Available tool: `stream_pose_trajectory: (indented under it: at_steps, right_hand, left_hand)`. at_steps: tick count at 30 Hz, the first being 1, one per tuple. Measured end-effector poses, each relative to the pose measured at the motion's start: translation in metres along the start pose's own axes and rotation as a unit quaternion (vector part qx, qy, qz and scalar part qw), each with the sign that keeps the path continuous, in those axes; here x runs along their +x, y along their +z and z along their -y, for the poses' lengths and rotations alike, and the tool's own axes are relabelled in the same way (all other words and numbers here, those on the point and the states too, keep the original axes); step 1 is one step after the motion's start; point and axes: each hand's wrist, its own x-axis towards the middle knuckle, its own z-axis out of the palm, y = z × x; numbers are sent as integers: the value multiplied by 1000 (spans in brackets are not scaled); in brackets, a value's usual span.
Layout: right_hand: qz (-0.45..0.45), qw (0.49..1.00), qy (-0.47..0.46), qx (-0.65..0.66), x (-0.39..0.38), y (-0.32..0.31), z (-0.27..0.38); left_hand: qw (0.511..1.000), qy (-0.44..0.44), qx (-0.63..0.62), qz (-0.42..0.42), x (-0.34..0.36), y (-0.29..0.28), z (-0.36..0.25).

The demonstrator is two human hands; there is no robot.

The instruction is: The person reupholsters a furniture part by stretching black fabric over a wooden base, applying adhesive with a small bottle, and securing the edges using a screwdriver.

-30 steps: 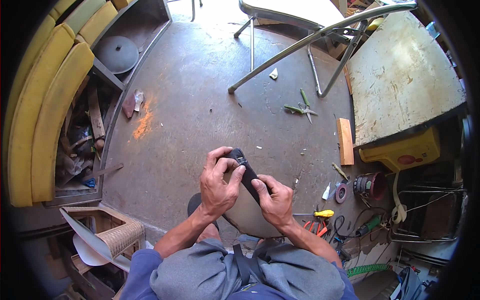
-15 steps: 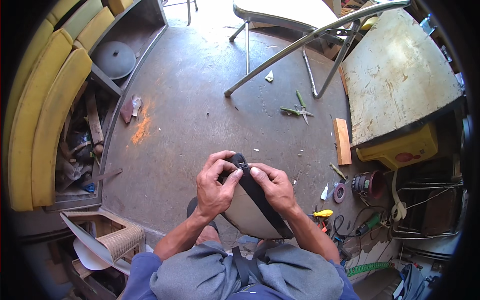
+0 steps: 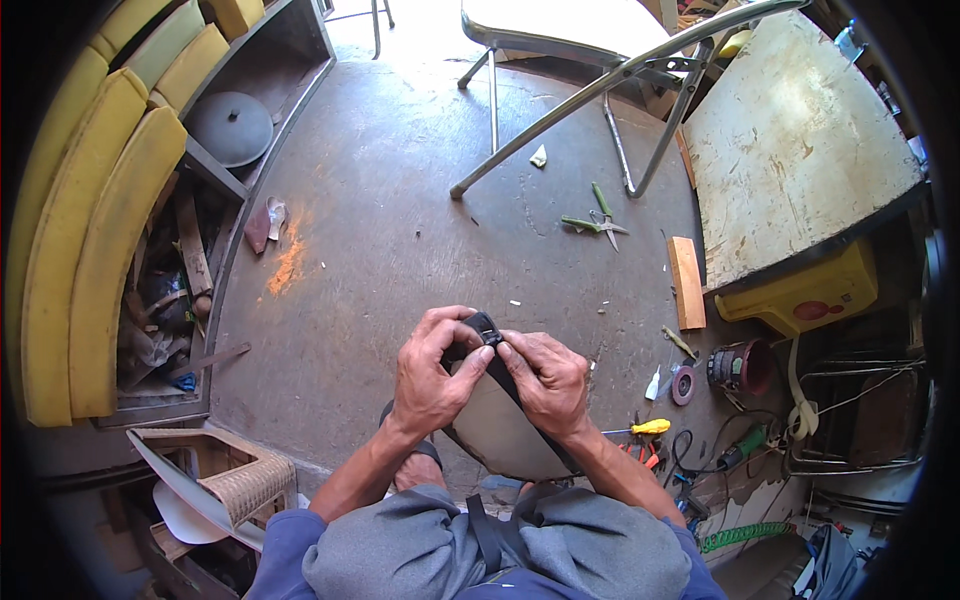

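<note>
Above my lap, both hands meet at the top end of a black strap [image 3: 507,372]. That strap runs along the right edge of a flat beige panel [image 3: 495,425] with a dark border, which leans toward my knees. My left hand [image 3: 437,365] is closed, thumb and bent fingers pinching the strap end, where a small dark loop or buckle [image 3: 486,328] shows. Beside it my right hand [image 3: 548,380] pinches the strap from the right, thumb and forefinger close to the loop. The exact shape of the piece between the fingertips is partly hidden.
On the right floor lie green-handled shears [image 3: 600,222], a wood block [image 3: 686,283], a small white bottle [image 3: 652,384], an abrasive disc [image 3: 683,385] and a yellow-handled screwdriver [image 3: 652,427]. A metal-framed chair [image 3: 560,140] stands ahead. Yellow cushions [image 3: 120,270] are stacked left.
The strap end has turned, so its loop shows more. My right hand's fingers have curled in more tightly around the strap; my left hand stays nearly in place.
</note>
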Motion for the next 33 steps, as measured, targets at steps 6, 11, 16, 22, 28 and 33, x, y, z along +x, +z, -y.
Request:
stream_pose_trajectory:
  at_steps: [6,11,16,22,28,33]
  right_hand:
    - [74,996,53,18,4,-4,9]
    - [83,992,92,24,-11,-1,-2]
    - [29,994,106,16,-12,3,-1]
    - [6,996,-70,-46,8,-1,6]
    - [154,950,-213,-170,45,-27,10]
    - [292,836,-354,-301,79,-45,32]
  left_hand:
    - [975,-148,-92,140,25,-25,2]
    - [922,-228,-211,230,34,-38,16]
    - [876,-282,-353,171,22,-27,17]
    - [856,-294,-405,127,13,-17,12]
    - [885,-269,-355,134,10,-15,4]
    - [892,-256,-339,156,14,-12,-3]
